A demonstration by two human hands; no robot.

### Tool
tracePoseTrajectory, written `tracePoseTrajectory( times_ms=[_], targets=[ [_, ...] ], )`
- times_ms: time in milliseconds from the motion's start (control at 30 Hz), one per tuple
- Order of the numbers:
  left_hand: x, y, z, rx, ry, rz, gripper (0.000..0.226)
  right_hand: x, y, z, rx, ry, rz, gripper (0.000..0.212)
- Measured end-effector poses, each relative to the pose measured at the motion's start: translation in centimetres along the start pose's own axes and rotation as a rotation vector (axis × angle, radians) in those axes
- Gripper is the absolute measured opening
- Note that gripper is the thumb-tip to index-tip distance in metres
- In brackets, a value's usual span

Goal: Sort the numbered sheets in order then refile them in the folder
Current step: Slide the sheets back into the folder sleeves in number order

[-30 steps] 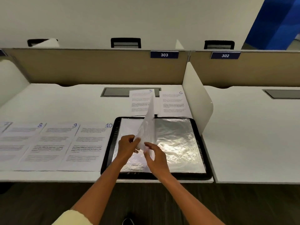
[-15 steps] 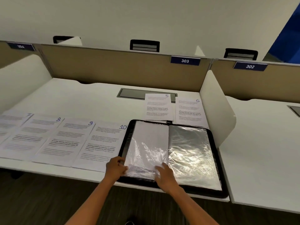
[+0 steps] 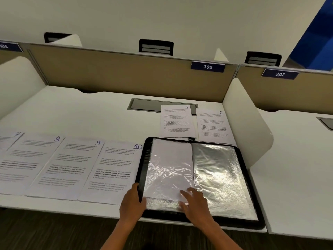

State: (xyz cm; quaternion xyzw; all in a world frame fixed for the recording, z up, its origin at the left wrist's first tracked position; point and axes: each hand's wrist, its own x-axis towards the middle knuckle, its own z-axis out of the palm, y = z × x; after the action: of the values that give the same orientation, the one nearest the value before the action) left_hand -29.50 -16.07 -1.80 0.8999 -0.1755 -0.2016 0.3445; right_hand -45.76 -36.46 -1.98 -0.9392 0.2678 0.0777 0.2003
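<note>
Head camera looks down on a white desk (image 3: 81, 112) where a black folder (image 3: 250, 188) lies open at the near edge, its clear sleeves (image 3: 219, 177) catching so much glare that whatever sits inside the right-hand one is impossible to read. The left sleeve holds a blank-looking white sheet (image 3: 169, 165); no number shows on it from here.

Left hand (image 3: 132, 204) is at the folder's near left corner, thumb up on the black border and fingers curled under the edge, so it grips the folder. Right hand (image 3: 195, 201) lies on the near part of the left sleeve beside the spine, fingers fairly straight and spread, pressing the plastic flat and pinching nothing. Its fingertips are blurred.

Left of the folder, a row of numbered sheets runs along the near side: sheet 10 (image 3: 115, 170) just beside the folder, then sheet 9 (image 3: 72, 165), sheet 8 (image 3: 34, 156), and sheet 7 (image 3: 10, 139) cut off by the left edge of view. Beyond the folder lie sheet 5 (image 3: 177, 121) and sheet 6 (image 3: 213, 125), their near edges touching or tucked behind the folder's far rim; I cannot tell which. The printed text on every sheet is too small to read.

Sheet 5 partly covers a grey cable hatch (image 3: 144, 104). On the far partition hang plates 303 (image 3: 207, 66) and 302 (image 3: 279, 74).
</note>
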Motion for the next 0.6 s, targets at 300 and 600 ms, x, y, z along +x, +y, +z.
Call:
tracePoseTrajectory(
  times_ms=[300, 600],
  targets=[
    [5.9, 1.1, -1.4, 0.156, 0.128, 0.301, 0.069, 5.5, -1.1, -3.0, -0.028, 0.205, 0.119, 0.068],
    [12.3, 4.3, -0.6, 0.231, 0.126, 0.466, 0.077, 11.0, -2.5, -6.7, -0.006, 0.256, 0.132, 0.081]
  ],
)
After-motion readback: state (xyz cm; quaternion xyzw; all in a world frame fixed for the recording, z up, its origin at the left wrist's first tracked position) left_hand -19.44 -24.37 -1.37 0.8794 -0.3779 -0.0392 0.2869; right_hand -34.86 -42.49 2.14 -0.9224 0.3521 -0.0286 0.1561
